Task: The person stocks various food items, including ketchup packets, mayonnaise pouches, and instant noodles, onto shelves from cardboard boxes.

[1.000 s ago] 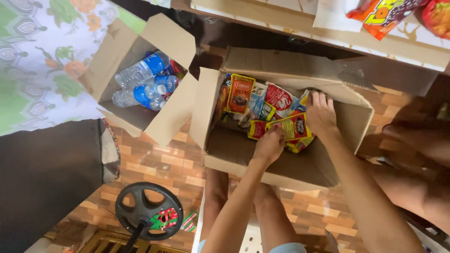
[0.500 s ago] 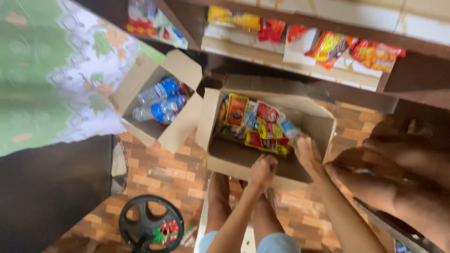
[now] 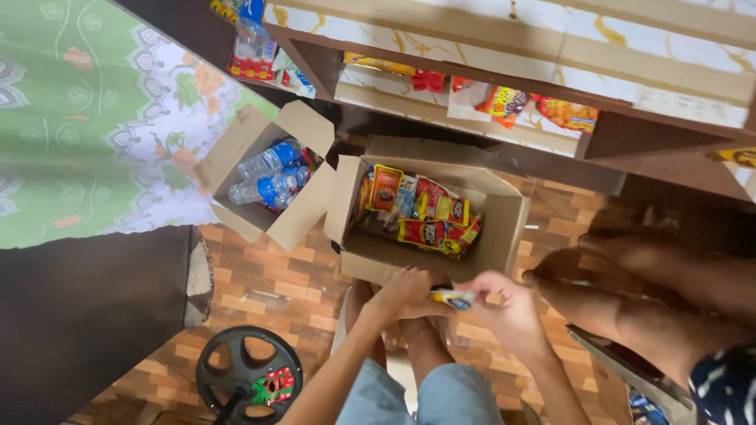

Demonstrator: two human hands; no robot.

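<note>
Yellow-ended snack packet (image 3: 452, 297) lies crosswise between the 2 hands, pinched at its right end by the right hand (image 3: 508, 308) and touched by the curled left hand (image 3: 405, 294), just in front of the open cardboard box (image 3: 504, 228) of packets.

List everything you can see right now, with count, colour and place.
small packet: one, yellow and white, held between both hands
snack box: one, brown cardboard, open, ahead of the hands
snack packets: several, red, yellow, orange, inside that box
bottle box: one, brown cardboard, open, to its left
water bottles: several, clear with blue labels, inside it
shelf: wooden, above, more packets on it
toy steering wheel: one, black, on the brick floor
another person's arm: at right
left hand: on the packet
right hand: on the packet
</note>
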